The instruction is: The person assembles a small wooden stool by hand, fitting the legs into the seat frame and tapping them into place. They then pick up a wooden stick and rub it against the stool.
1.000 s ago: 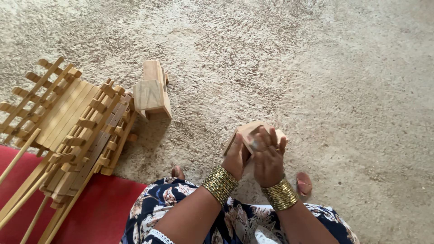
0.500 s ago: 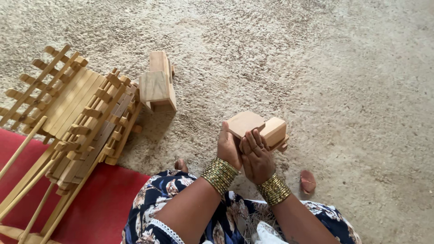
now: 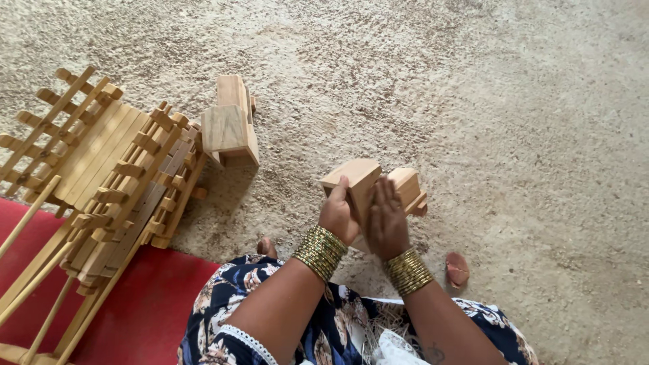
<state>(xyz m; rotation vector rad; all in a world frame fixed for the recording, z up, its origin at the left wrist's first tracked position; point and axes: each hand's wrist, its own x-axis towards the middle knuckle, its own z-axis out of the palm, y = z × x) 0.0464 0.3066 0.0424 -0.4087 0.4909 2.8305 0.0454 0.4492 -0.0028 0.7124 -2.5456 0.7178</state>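
Nearest the camera, both forearms are reaching forward over a dark floral skirt point(image 3: 324, 331), each wrist wearing a stack of gold bangles point(image 3: 320, 251). The left hand point(image 3: 338, 215) is pressing its palm against the near left side of a small wooden block assembly point(image 3: 373, 184), fingers wrapping up onto the slanted top piece. The right hand point(image 3: 387, 217) is lying flat against the assembly's near right side, fingers pointing away and held close together. So the grip is clamped on the wooden piece from both sides, holding it just above or on the rough sandy floor point(image 3: 527, 135); which, I cannot tell. A reddish stone point(image 3: 458, 269) is lying on the floor just right of the right wrist. Farther left, a second wooden block piece point(image 3: 230, 125) is standing beside a stack of slatted wooden frames point(image 3: 108, 169), which is resting partly on a red mat point(image 3: 135, 311).
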